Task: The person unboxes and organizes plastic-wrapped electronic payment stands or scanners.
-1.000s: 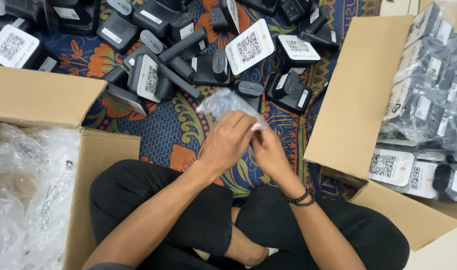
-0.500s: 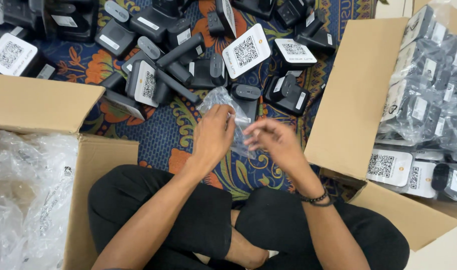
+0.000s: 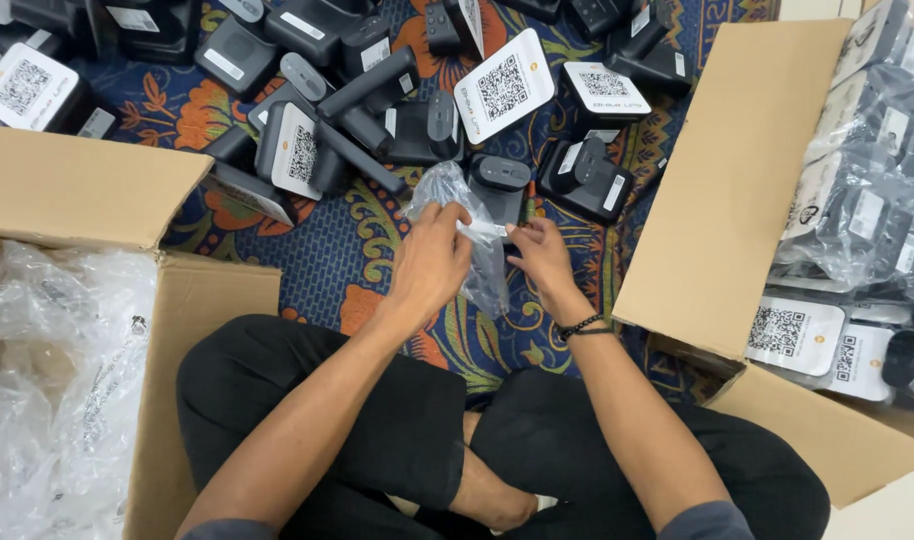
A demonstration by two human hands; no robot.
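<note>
Hands now lower, on bag (patterned carpet beneath)

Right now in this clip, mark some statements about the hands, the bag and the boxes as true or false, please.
1. Both hands hold a clear plastic bag. True: the left hand and right hand grip it.
2. The bag is lifted over a bare wooden table. False: it is over a patterned blue and orange rug.
3. The right wrist wears a dark beaded bracelet. True.
4. The cardboard box on the left is packed with black devices. False: it holds crumpled clear plastic.
5. Black devices lie loose on the rug. True.
</note>
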